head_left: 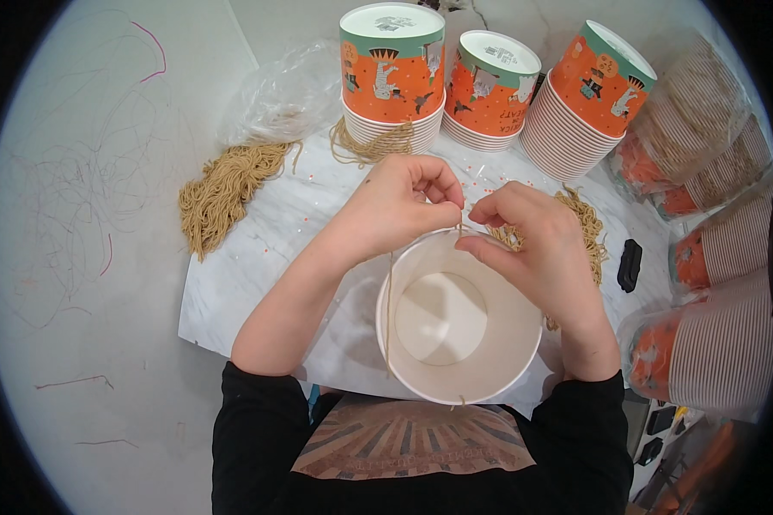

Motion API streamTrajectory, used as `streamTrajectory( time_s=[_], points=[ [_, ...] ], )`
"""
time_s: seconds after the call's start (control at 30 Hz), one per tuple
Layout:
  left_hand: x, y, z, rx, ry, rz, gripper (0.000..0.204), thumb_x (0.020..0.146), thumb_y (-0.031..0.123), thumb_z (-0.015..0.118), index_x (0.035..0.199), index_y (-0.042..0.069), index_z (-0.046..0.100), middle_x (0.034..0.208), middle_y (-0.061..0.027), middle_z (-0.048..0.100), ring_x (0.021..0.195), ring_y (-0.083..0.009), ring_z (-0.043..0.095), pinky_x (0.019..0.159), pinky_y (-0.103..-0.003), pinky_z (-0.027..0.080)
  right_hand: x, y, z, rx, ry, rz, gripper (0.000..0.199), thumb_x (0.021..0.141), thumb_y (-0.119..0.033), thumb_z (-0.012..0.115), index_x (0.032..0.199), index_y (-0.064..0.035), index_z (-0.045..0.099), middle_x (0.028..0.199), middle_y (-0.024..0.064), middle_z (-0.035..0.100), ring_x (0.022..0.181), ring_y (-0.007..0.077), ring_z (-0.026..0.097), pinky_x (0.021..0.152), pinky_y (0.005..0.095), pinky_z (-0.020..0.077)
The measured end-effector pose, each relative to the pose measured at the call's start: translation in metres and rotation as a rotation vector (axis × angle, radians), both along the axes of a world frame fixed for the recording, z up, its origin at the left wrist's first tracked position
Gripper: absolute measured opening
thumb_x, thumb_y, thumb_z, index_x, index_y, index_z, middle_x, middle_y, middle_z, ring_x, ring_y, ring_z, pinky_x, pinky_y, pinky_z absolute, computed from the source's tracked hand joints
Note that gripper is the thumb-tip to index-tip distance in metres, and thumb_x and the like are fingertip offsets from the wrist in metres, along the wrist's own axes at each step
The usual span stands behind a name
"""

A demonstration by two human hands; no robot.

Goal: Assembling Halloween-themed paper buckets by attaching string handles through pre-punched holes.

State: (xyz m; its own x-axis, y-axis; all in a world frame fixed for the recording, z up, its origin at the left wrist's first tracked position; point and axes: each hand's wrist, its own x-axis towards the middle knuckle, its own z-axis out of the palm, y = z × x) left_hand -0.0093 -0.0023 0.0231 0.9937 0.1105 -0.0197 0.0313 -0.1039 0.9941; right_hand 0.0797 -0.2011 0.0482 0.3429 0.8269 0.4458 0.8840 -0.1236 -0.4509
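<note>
A white paper bucket (pixel 507 360) stands mouth-up in front of me, its pale inside showing. At its far rim, my left hand (pixel 408 196) pinches a thin tan cord (pixel 390 318) between thumb and fingertips. One length of that cord hangs down outside the bucket's left side. A short piece of cord also shows at the near rim. My right hand (pixel 532 236) hovers over the far right rim, thumb and index finger apart on either side of the cord near the left fingertips. Whether it touches the cord I cannot tell.
Stacks of orange-and-green printed buckets (pixel 392 81) stand upside down along the back. Bagged bucket stacks (pixel 730 335) line the right. A tan cord bundle (pixel 232 193) lies left beside a clear plastic bag (pixel 288 94); more cord (pixel 588 227) and a black object (pixel 629 265) are at right.
</note>
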Motion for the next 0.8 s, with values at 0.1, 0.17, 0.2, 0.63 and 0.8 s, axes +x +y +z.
streamTrajectory(
  time_s=[0.1,0.17,0.2,0.63,0.8],
  points=[
    [0.0,-0.001,0.001,-0.041,0.017,-0.022,0.008,0.082,0.0,0.067,0.089,0.0,0.065,0.085,-0.0008,0.067,0.077,-0.0044,0.062,0.071,-0.02,0.051,-0.002,-0.001,-0.003,-0.006,-0.018,0.001,0.019,0.08,-0.014,0.079,0.089,-0.0035,0.067,0.083,0.0098,0.066,0.079,0.0303,0.067,0.066,0.0406,0.052],
    [0.001,-0.001,0.002,-0.037,0.006,-0.032,0.008,0.082,0.0,0.067,0.091,-0.001,0.066,0.085,-0.0012,0.067,0.078,-0.0047,0.063,0.071,-0.02,0.051,-0.003,-0.001,-0.003,-0.006,-0.011,-0.008,0.017,0.081,-0.013,0.078,0.089,-0.0034,0.067,0.083,0.0099,0.066,0.078,0.0302,0.066,0.065,0.0407,0.0519],
    [0.001,-0.001,0.001,-0.031,-0.005,-0.039,0.009,0.083,0.0,0.067,0.092,-0.001,0.066,0.086,-0.0016,0.068,0.078,-0.0049,0.063,0.072,-0.02,0.051,-0.003,0.0,-0.004,-0.005,-0.004,-0.013,0.015,0.082,-0.012,0.077,0.089,-0.0032,0.067,0.082,0.01,0.065,0.077,0.03,0.066,0.064,0.0408,0.0517],
    [0.004,-0.01,-0.005,0.087,-0.071,0.077,0.01,0.086,0.003,0.069,0.095,-0.001,0.069,0.086,-0.0006,0.068,0.069,-0.0008,0.055,0.061,-0.018,0.044,0.005,0.007,-0.008,0.036,0.152,-0.006,0.011,0.087,-0.004,0.069,0.096,0.0,0.063,0.086,0.0132,0.064,0.077,0.0282,0.069,0.064,0.0378,0.0533],
    [0.003,-0.019,-0.004,0.106,-0.201,0.231,0.008,0.088,0.003,0.074,0.096,0.003,0.07,0.081,0.0065,0.064,0.056,0.0042,0.034,0.05,-0.018,0.03,0.015,0.01,-0.012,0.108,0.39,-0.02,0.009,0.093,-0.003,0.065,0.099,0.0025,0.061,0.087,0.0125,0.063,0.075,0.0208,0.067,0.066,0.0321,0.0525]
  ],
)
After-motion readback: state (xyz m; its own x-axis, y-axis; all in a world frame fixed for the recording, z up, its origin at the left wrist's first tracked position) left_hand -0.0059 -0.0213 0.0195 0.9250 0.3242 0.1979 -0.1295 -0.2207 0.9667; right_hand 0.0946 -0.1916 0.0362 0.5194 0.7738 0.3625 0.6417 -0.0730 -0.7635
